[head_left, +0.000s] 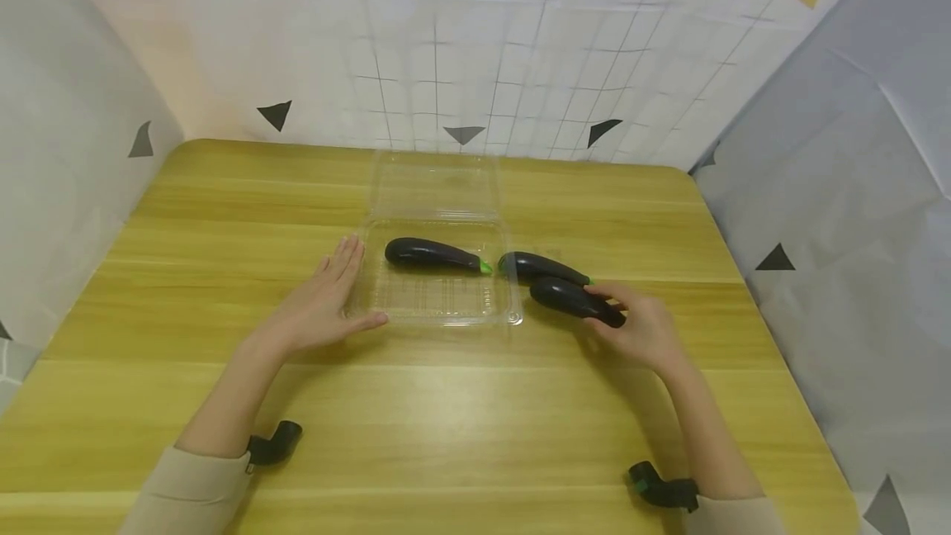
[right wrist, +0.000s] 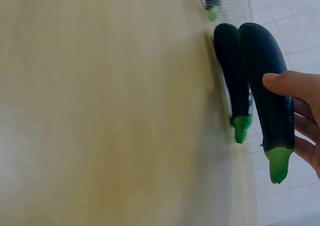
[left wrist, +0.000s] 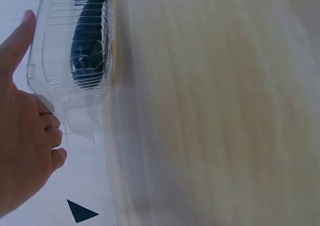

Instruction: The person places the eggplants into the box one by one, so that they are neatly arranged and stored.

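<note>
A clear plastic clamshell box (head_left: 446, 322) lies with its lid (head_left: 434, 182) folded back on the wooden table. One dark eggplant (head_left: 432, 254) is inside it, green stem pointing right. My left hand (head_left: 315, 308) rests against the box's left side, fingers straight and thumb reaching along the front rim. To the right of the box, my right hand (head_left: 642, 329) grips a second eggplant (right wrist: 265, 81) between thumb and fingers, raised off the tabletop. Just behind that one, a third eggplant (right wrist: 231, 66) lies on the table, its stem end near my fingertips in the head view.
The wooden table (head_left: 438, 428) has rounded back corners. Behind it hangs a white sheet (head_left: 312, 48) with grid lines and triangles, and similar sheets stand at both sides. Black wrist-worn cameras (head_left: 275, 442) project from both sleeves.
</note>
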Demonstrator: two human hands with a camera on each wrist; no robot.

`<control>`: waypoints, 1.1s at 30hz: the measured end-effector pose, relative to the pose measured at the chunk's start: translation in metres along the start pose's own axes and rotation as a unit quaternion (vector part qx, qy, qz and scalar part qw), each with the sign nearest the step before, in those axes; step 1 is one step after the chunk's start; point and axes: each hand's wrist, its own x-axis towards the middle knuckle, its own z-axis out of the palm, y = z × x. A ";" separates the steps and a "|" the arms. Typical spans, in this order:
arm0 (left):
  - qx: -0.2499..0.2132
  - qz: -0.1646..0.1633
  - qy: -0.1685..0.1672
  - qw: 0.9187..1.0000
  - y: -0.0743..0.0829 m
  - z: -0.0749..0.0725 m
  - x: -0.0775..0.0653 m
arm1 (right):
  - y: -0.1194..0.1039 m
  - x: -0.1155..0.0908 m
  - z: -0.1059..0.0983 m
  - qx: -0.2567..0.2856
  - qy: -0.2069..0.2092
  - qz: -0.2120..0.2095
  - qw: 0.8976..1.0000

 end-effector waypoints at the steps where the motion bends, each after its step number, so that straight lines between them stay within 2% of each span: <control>1: 0.000 0.000 0.000 1.000 0.000 0.000 0.000 | 0.000 0.001 -0.002 -0.001 0.007 -0.010 1.000; 6: -0.003 -0.002 0.001 1.000 0.000 0.000 -0.001 | -0.008 0.007 -0.011 -0.009 0.026 -0.045 0.999; 14: -0.003 -0.005 -0.003 1.000 0.000 -0.001 0.000 | -0.033 0.025 -0.016 -0.023 0.014 -0.048 0.998; 28: -0.007 -0.005 0.004 1.000 -0.001 0.002 0.000 | -0.066 0.060 -0.001 -0.003 0.014 -0.095 0.995; 33: -0.006 -0.004 0.005 1.000 -0.001 0.002 0.000 | -0.075 0.072 0.007 0.007 0.021 -0.124 0.992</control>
